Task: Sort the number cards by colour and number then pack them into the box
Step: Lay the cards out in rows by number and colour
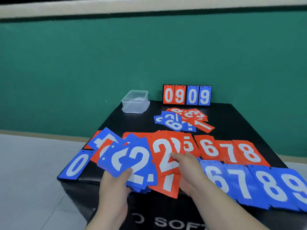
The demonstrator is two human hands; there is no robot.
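At near edge of block [126, 120], under both hands: sorting part done, nothing yet seen packed.

Hands
- Left hand [114, 181]: curled round a loose fan [137, 163] of blue and red cards, thumb on top, blue 2s uppermost.
- Right hand [187, 170]: pinching a red 2 [164, 156] just right of left hand, a second 2 showing behind; red 1 [167, 185] beneath.

Hazards, as judged
1. Blue row [249, 183], 6 to 9, right of right hand and seemingly past the near edge: liable to be swept off by a forearm.
2. Fan: many cards, splayed, one-handed; liable to slide apart and drop past the edge on any easing of grip.
3. Red row [230, 151], 6 to 8, just beyond right hand: overlapped, easily knocked askew by a reach across.
4. Pile [181, 120], well beyond right hand: colours mingled; 6 and 9 easily confused when turned about.
5. Red 2: doubled; possible miscount.
6. Box [135, 102]: clear, lidless, well beyond left hand at far left corner; light, easily pushed off.

Surface and room
- Wall [99, 63]: green, pale band above.
- Floor [25, 171]: pale grey, left of left hand.
- Block: black, glossy, white lettering on front, partly hidden.
- Scoreboard [186, 95]: 0 9 0 9, far edge, beyond right hand.
- Blue 0 [77, 165]: left of left hand, at the corner.
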